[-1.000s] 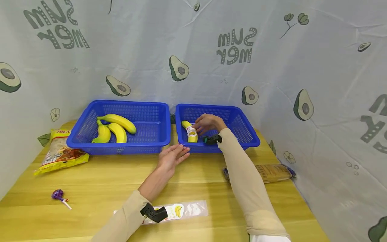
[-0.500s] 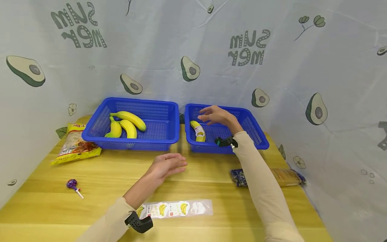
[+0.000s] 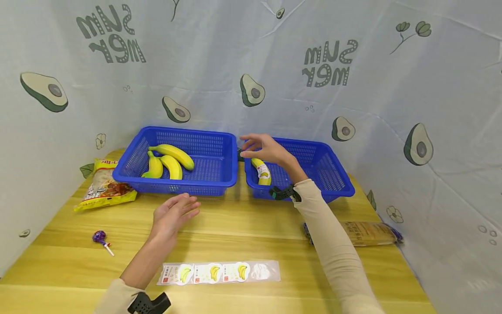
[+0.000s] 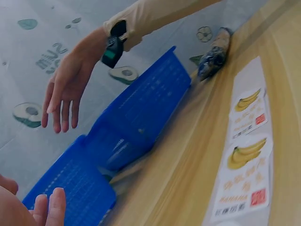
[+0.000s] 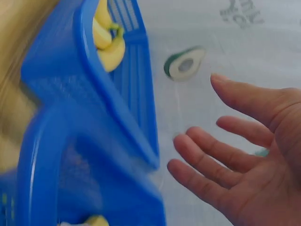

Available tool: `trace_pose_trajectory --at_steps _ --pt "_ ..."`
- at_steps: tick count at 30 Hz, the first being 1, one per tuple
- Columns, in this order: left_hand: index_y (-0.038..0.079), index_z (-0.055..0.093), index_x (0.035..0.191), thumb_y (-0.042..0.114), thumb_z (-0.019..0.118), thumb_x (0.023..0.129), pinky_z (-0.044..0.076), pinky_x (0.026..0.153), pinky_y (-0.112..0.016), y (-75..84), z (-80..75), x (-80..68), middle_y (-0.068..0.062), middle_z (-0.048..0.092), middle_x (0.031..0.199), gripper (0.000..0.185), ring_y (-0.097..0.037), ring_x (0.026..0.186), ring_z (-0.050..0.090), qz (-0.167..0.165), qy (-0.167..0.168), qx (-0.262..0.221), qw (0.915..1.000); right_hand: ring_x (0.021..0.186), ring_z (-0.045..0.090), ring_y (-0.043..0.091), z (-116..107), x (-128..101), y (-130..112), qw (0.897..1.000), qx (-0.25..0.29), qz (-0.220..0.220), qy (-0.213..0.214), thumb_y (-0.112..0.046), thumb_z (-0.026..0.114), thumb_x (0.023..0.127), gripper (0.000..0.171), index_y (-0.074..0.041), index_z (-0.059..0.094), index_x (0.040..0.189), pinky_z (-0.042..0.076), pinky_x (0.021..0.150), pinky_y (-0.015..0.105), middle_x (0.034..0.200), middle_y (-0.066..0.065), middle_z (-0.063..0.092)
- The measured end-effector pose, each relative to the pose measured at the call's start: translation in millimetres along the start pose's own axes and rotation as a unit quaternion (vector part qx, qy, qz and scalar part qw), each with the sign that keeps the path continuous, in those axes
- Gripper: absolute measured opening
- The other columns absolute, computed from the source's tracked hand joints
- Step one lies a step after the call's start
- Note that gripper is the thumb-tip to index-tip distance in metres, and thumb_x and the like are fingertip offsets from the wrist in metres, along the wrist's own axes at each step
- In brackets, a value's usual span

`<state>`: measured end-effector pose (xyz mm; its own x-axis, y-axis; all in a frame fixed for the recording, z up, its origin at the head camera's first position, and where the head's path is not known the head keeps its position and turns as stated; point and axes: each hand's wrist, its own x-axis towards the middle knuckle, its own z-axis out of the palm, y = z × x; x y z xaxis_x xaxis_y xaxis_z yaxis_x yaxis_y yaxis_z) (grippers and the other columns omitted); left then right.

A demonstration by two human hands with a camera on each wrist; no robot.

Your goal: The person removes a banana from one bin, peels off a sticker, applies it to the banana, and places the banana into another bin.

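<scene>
My right hand [image 3: 264, 148] is raised over the left end of the right blue basket [image 3: 317, 192], fingers spread and holding nothing. Below it in that basket lies a banana [image 3: 262, 170] bearing a white label. Three bananas [image 3: 172, 163] without visible labels lie in the left blue basket [image 3: 211, 186]; some of them also show in the right wrist view. In front of this basket, above the table, my left hand [image 3: 172, 216] hovers with relaxed fingers and nothing in it. A clear strip of banana stickers [image 3: 213, 272] lies nearer to me, with several stickers on its left part.
A yellow food packet [image 3: 107, 187] leans by the left basket's outer side. A purple lollipop [image 3: 101, 239] lies on the wooden table [image 3: 251, 231] at left. Behind my right forearm is a long brown packet [image 3: 366, 233]. A printed curtain [image 3: 219, 56] hangs behind the baskets.
My right hand has come up off the labelled banana and shifted left. My left hand has left the right basket's front rim and moved left and nearer, uncovering the sticker strip.
</scene>
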<state>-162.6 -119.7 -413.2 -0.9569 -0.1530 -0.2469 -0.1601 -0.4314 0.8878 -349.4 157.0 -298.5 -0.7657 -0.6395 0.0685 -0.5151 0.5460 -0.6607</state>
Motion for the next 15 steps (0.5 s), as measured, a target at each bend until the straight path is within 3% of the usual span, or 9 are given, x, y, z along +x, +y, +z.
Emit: trace_pose_trajectory --at_steps 7,11,15 --pt "0.004 0.052 0.137 0.029 0.059 0.112 0.06 0.099 -0.03 25.1 -29.8 6.4 0.004 0.079 0.104 0.035 -0.012 0.099 0.079 0.003 0.042 -0.067 0.9969 0.124 0.069 0.032 15.3 27.0 -27.8 0.999 0.021 -0.036 -0.015 -0.013 0.076 0.103 0.063 -0.004 0.051 0.159 0.056 0.107 0.046 0.138 0.019 0.069" --pt "0.009 0.051 0.135 0.029 0.064 0.109 0.061 0.097 -0.03 42.9 -48.2 14.0 0.0 0.079 0.102 0.036 -0.014 0.098 0.079 -0.01 0.065 -0.136 0.9885 0.125 0.069 0.031 24.8 48.0 -39.7 0.998 0.037 -0.047 -0.036 -0.012 0.079 0.101 0.065 -0.004 0.051 0.159 0.056 0.108 0.043 0.139 0.019 0.069" --pt "0.011 0.05 0.136 0.026 0.067 0.107 0.063 0.092 -0.03 53.9 -65.7 23.1 -0.001 0.078 0.099 0.037 -0.016 0.097 0.08 -0.018 0.101 -0.171 0.9799 0.124 0.07 0.03 36.2 72.2 -47.3 0.996 0.035 -0.053 -0.062 -0.013 0.08 0.099 0.066 -0.003 0.052 0.158 0.057 0.105 0.04 0.139 0.019 0.069"
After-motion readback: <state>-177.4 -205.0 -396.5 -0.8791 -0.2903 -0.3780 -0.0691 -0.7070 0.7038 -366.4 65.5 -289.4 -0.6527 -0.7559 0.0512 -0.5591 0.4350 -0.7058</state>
